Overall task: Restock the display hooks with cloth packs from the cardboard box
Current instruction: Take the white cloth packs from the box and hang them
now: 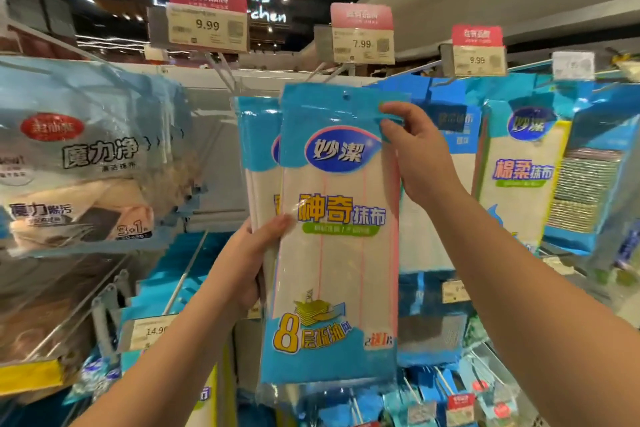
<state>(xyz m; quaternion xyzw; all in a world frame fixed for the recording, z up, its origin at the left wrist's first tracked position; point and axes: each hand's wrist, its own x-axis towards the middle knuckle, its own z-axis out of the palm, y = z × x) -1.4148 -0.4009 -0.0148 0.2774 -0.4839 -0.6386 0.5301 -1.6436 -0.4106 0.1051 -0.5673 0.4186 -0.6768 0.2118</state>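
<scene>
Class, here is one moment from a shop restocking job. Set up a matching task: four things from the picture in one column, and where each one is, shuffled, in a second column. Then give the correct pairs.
Column one
1. left hand
2. right hand
3. 7.99 price tag
4. 14.9 price tag

Column two
A. low on the left, below the other packs
B. pinching the top right corner of the front cloth pack
C. gripping the cloth packs' left edge, halfway down
D. above the cloth pack, on the hook's end

Pairs: 1-C, 2-B, 3-D, 4-A
</scene>
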